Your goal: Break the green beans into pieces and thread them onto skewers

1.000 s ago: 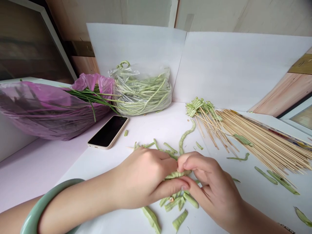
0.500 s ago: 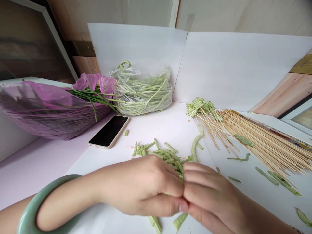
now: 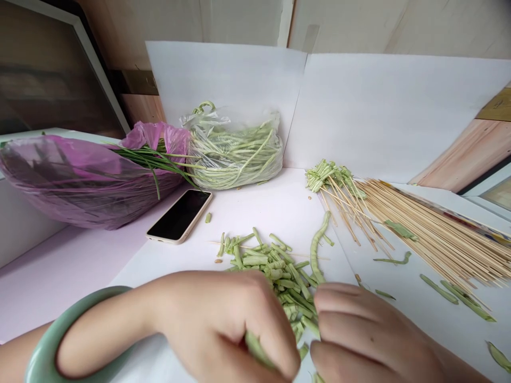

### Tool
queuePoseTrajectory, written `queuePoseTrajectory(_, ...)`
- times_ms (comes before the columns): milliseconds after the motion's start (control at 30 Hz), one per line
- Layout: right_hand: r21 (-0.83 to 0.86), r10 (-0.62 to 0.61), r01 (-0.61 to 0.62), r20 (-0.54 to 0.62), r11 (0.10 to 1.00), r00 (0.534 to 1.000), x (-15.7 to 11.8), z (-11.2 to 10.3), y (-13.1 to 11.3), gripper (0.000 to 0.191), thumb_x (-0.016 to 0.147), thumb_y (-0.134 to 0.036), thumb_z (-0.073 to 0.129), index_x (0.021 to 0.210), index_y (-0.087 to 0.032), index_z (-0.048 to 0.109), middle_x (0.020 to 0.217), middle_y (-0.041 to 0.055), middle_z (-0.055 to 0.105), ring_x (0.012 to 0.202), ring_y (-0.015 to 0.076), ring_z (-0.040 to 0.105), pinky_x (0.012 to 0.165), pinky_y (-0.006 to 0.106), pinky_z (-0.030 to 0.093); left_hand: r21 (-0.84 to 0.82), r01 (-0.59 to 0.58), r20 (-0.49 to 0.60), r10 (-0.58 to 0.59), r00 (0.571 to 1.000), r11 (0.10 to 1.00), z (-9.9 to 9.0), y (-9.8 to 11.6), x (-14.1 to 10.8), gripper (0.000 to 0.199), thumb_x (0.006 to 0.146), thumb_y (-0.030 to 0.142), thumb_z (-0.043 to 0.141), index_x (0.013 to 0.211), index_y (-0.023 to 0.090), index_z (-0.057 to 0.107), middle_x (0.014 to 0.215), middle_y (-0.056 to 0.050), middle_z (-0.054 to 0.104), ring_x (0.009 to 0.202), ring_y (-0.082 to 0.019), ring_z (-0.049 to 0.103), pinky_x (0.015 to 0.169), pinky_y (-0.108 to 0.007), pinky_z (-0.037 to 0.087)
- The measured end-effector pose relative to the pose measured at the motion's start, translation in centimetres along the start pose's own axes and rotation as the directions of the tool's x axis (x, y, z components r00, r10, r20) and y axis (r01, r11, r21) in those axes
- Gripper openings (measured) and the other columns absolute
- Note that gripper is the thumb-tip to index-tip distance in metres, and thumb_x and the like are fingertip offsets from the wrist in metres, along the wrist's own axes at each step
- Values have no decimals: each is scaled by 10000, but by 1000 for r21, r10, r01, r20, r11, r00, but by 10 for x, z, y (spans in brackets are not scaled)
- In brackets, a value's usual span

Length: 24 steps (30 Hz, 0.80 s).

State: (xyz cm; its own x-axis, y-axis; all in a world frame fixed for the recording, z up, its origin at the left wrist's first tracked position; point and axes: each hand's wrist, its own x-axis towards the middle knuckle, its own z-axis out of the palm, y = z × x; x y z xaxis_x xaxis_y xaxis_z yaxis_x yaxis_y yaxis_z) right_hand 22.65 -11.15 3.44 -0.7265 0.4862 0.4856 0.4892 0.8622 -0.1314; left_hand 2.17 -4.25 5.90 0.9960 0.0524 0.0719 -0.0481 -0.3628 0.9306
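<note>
Left hand and right hand have parted slightly and drawn back. Left grip pinches a bean piece; right grip curls, fingertips hidden, hold unclear. Just beyond the nearer right hand, a long bean points away, beside short pieces.

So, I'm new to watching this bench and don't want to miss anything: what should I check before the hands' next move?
1. Left hand has a bean piece: ok, green shows in its grip.
2. Right hand grips the long bean: cannot tell, the near end is hidden.
3. Phone apart from the cut pile: ok.
4. Bare skewers free of scraps: not ok, a green scrap lies on them.
5. Clear bag away from both hands: ok, at the back.
</note>
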Motion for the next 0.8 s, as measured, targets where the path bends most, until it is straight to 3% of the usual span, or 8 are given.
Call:
queuePoseTrajectory(67,22,-4,4,-17,1000,1000,3,-2,8,271,903,-102,413,654,-196,462,598,-5,441,592,150,427,569,304,406,139,87,-197,-58,979,987,-3,2,-1,405,877,178,525,580,229,254,564,44,287,544,-135,325,530,-285,326)
queuePoseTrajectory(167,57,32,-29,-59,998,998,4,-4,18,137,858,-75,434,823,-172,524,639,12,500,633,172,472,597,317,434,342,215,-449,-42,893,915,-5,-1,-3,253,895,213,544,686,206,400,684,28,436,632,-118,403,594,-254,352)
queuePoseTrajectory(267,56,84,-80,-75,995,994,5,-5,23,155,853,-56,412,890,-184,491,649,0,502,622,162,471,587,298,431,476,377,-579,-39,814,795,-5,-8,-4,75,872,147,526,821,176,480,796,7,490,704,-124,454,646,-244,374)
queuePoseTrajectory(367,54,111,-106,-98,993,989,7,-5,25,149,870,-59,411,909,-190,470,642,-24,451,590,140,428,560,272,408,550,482,-564,-123,817,682,-5,-13,-4,26,879,184,517,870,161,508,838,-23,517,768,-164,494,684,-273,397)
queuePoseTrajectory(433,59,118,-111,-125,992,985,7,-4,25,147,875,-54,419,907,-189,469,641,-34,416,581,129,405,563,262,399,584,502,-528,-172,832,638,-5,-13,-5,100,908,223,485,942,151,546,871,-50,544,828,-201,512,731,-303,416)
queuePoseTrajectory(600,99,172,-157,-159,983,972,6,-1,28,148,899,-63,423,841,-195,457,645,-43,369,581,113,376,541,235,349,603,495,-468,-225,855,626,-8,-11,-6,305,961,244,388,1200,161,559,939,-81,588,904,-243,532,811,-361,436)
queuePoseTrajectory(700,140,232,-214,-125,967,965,5,1,29,148,925,-96,410,830,-199,459,661,-39,392,593,114,411,550,236,366,598,497,-480,-216,850,629,-9,-11,-5,304,969,256,386,1179,168,586,912,-79,590,885,-241,542,798,-359,437)
queuePoseTrajectory(800,180,259,-246,-57,953,964,4,2,28,204,922,-92,362,1003,-192,521,743,-8,476,654,130,500,578,242,426,559,519,-548,-182,816,647,-7,-11,-4,310,980,316,386,1135,159,604,927,-86,591,896,-238,543,796,-355,433)
